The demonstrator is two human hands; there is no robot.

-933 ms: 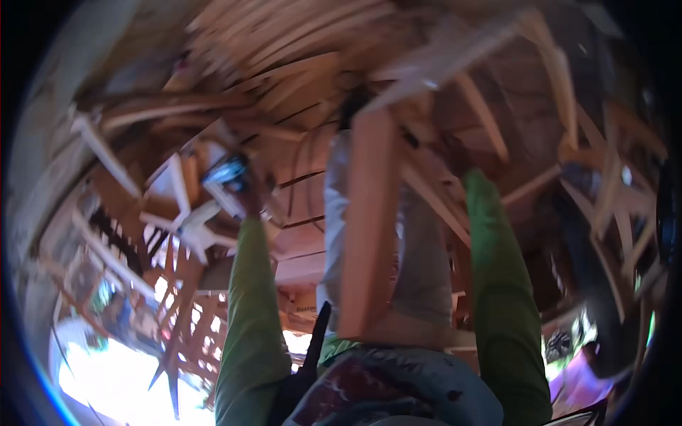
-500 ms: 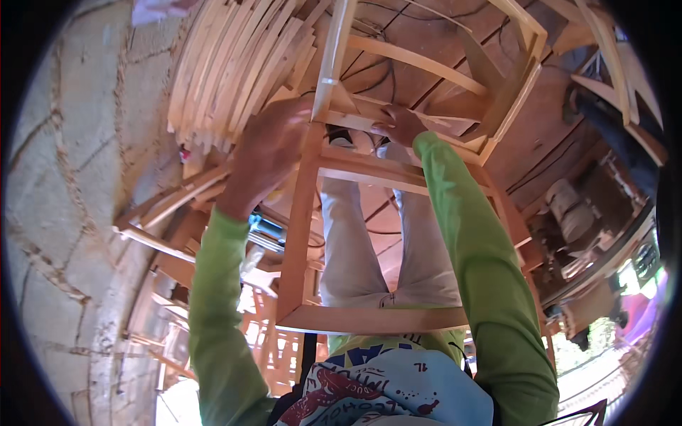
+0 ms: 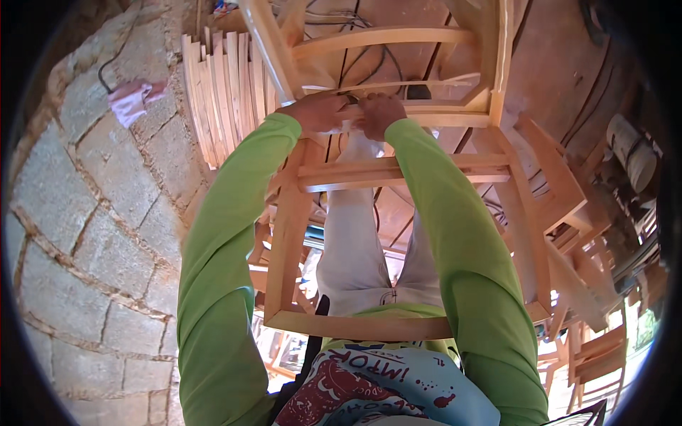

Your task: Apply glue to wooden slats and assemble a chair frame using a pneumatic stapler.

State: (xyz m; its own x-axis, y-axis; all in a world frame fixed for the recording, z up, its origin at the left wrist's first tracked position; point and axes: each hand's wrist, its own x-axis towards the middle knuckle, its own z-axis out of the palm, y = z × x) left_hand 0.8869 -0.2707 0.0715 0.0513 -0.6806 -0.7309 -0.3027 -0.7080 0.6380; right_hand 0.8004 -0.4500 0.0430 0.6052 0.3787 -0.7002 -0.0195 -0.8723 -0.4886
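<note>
At 9 o'clock, a grey block wall (image 3: 92,213) fills the far left; a pink cloth (image 3: 135,99) shows against it at 10, and pale slats (image 3: 227,99) are bundled at 11. Centrally, a wooden frame (image 3: 355,326) spans the wearer's body, from 6 o'clock up past 12. The left hand (image 3: 320,112), just left of 12, has curled fingers; the right hand (image 3: 381,113), just right of 12, is curled close beside it, at a rail (image 3: 447,115) of the frame. Whether either is clamped on the rail or on something small between them, I cannot tell: the fingertips are hidden. The frame's lower corners look already joined, so assembly seems well along, but its openings are bare, without seat or panel. The top edge cuts off its upper part, and the green right sleeve (image 3: 469,220) covers some of its right side. A whitish tub (image 3: 634,156) lies towards 3; chairs (image 3: 600,355) at 4 are hard to make out.
</note>
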